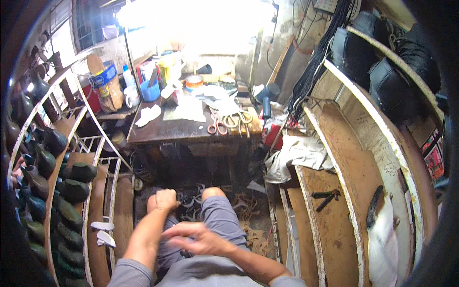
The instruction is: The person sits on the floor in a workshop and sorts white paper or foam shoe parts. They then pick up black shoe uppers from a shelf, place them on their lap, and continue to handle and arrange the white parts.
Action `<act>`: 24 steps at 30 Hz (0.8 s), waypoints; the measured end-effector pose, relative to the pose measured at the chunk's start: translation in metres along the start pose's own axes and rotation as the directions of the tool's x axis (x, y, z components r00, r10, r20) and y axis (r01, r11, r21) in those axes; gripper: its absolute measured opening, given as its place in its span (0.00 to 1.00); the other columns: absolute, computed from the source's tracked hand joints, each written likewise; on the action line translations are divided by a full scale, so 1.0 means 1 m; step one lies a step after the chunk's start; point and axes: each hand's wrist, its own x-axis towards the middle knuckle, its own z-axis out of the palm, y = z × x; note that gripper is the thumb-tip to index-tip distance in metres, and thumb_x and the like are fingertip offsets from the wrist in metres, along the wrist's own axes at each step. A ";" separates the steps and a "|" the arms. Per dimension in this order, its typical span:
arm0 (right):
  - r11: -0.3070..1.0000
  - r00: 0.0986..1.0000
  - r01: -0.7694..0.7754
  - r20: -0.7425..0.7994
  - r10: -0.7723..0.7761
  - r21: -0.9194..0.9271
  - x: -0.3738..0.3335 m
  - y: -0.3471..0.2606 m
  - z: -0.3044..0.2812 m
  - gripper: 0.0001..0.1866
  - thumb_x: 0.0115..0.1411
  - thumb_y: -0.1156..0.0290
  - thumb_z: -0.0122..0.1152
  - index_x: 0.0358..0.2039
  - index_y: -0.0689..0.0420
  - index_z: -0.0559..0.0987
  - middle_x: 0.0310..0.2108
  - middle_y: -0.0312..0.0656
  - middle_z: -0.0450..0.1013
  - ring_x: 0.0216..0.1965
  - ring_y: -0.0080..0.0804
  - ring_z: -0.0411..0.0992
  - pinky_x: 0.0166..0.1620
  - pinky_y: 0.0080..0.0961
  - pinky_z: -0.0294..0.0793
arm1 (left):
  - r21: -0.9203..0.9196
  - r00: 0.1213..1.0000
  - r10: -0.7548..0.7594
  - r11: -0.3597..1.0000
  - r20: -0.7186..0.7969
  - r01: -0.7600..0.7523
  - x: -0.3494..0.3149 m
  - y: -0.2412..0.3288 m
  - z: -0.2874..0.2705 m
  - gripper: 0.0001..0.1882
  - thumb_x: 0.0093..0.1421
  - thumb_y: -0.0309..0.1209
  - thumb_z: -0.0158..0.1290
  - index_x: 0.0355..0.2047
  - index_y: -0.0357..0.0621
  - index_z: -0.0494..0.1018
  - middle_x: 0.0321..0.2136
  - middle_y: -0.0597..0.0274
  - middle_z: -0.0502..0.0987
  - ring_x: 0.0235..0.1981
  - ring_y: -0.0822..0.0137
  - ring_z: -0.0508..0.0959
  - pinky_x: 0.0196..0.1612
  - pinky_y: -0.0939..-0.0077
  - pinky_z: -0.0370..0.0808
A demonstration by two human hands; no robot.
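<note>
So I'm standing here looking at the head view: someone's sitting in a cramped workshop, and the left hand (167, 199) is balled up at the left knee, fingers curled in tight. Can't tell if anything's tucked inside. The right hand (201, 237) is kinda blurry, hanging over the lap close to the left forearm (146, 239), fingers loosely spread and nothing I can see in them. Closest thing to both is the grey shorts (221, 214), right there under the hands. Past the knees there's a dark table (154, 132) with red-handled scissors (217, 128), yellow-handled scissors (231, 122) and a blue cup (150, 91) on it. Pale scraps (256, 240) litter the floor. Dark foot-shaped forms (69, 211) crowd the left rack, while a pale cloth (303, 157) and what looks like a white-and-black cat (382, 239) lie over on the right.
</note>
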 end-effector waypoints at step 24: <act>0.802 0.929 0.364 0.242 -0.279 -0.474 0.095 -0.054 0.076 0.24 0.63 0.51 0.67 0.34 0.61 0.72 0.33 0.53 0.68 0.35 0.51 0.71 0.40 0.44 0.70 | -0.286 0.968 -0.236 0.936 -0.084 0.203 0.032 -0.018 0.027 0.17 0.50 0.38 0.73 0.37 0.40 0.86 0.41 0.43 0.86 0.47 0.45 0.86 0.51 0.55 0.83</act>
